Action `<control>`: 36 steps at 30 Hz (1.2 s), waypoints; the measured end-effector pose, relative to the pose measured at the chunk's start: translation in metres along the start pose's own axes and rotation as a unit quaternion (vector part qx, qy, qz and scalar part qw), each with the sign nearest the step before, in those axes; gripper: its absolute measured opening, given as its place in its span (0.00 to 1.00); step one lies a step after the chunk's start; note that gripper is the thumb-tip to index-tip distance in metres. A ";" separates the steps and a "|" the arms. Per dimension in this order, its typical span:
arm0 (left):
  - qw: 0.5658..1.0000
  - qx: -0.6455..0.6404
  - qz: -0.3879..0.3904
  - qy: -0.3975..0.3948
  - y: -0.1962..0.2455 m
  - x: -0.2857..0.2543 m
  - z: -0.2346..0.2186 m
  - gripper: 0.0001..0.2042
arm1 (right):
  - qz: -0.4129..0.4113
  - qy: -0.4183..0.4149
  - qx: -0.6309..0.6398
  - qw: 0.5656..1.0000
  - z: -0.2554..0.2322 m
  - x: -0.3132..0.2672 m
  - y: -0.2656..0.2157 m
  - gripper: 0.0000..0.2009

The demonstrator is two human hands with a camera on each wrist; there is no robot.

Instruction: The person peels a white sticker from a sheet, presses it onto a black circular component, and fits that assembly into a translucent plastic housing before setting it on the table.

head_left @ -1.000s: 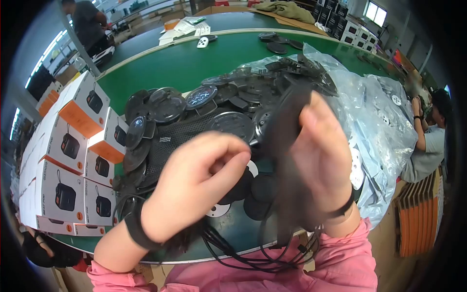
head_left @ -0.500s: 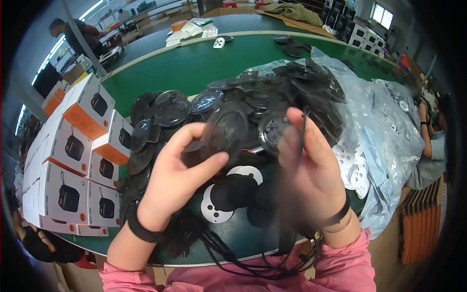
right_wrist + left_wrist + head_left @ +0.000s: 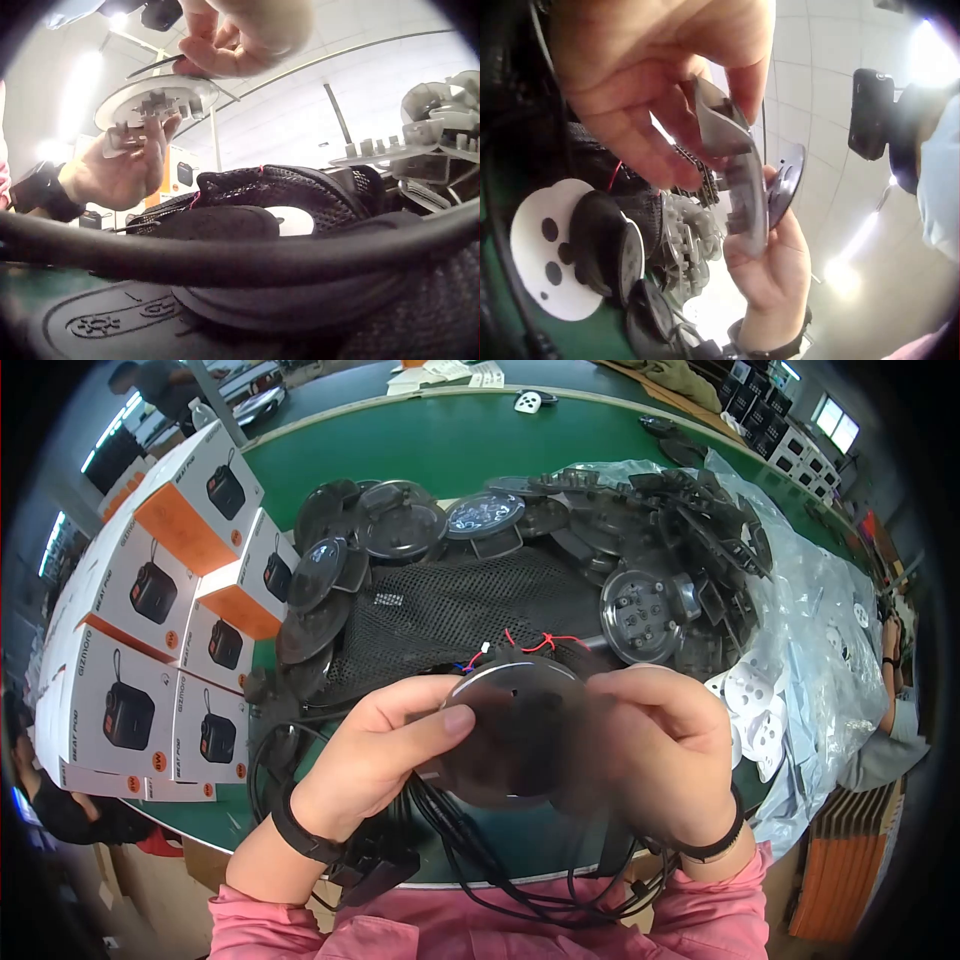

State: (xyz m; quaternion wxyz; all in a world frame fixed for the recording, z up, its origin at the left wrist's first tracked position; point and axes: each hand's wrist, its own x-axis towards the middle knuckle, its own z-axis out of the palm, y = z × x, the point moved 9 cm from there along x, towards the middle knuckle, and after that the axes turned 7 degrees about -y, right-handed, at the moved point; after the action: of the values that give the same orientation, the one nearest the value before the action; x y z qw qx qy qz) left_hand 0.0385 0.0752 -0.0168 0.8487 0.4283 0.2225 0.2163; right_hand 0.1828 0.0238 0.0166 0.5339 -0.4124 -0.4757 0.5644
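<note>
Between the hands, a round smoky plastic cover (image 3: 490,745) is held over the near part of the table. My left hand (image 3: 375,760) grips its left edge, thumb on top. My right hand (image 3: 665,755), blurred, is at the right side. In the right wrist view, the left hand (image 3: 116,172) holds the cover (image 3: 124,101) from below, while the right hand (image 3: 251,37) pinches a thin dark piece (image 3: 154,66) just above it. The left wrist view shows the cover (image 3: 746,195) edge-on in the left hand (image 3: 660,67), beside the dark disc (image 3: 789,184) in the right hand (image 3: 776,262).
Stacked white and orange boxes (image 3: 125,700) stand at the left. Behind the hands lie a black mesh bag (image 3: 450,600) and a heap of dark covers (image 3: 690,530). A clear plastic bag (image 3: 810,630) and white discs (image 3: 750,700) are at the right; black cables (image 3: 470,850) lie near the body.
The hands have come together from apart, bringing the cover and the right hand's dark piece close to each other. The head view has shifted, and the mesh bag shows more fully.
</note>
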 end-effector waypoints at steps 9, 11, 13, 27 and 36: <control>0.993 0.114 0.012 0.017 0.006 -0.002 -0.002 0.16 | -0.048 0.063 -0.119 0.990 0.001 -0.009 -0.009 0.13; 0.991 0.130 0.016 0.027 0.006 -0.004 -0.001 0.16 | -0.056 0.016 -0.169 0.984 0.008 -0.006 -0.011 0.12; 0.991 0.117 0.056 0.014 0.011 -0.005 0.003 0.14 | -0.141 -0.014 -0.260 0.955 0.017 -0.001 -0.026 0.12; 0.870 0.421 0.252 -0.043 0.044 -0.020 0.030 0.20 | -0.278 -0.100 -0.507 0.810 0.052 -0.019 -0.048 0.12; 0.841 0.464 0.276 -0.038 0.049 -0.023 0.039 0.18 | -0.272 -0.123 -0.470 0.831 0.053 -0.018 -0.047 0.12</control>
State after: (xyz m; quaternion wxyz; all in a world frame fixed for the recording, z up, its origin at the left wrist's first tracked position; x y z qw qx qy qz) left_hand 0.0333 0.0638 0.0488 0.4639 0.8232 0.1373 0.2970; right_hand 0.1426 0.0000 0.0729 0.3448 -0.3943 -0.8384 0.1505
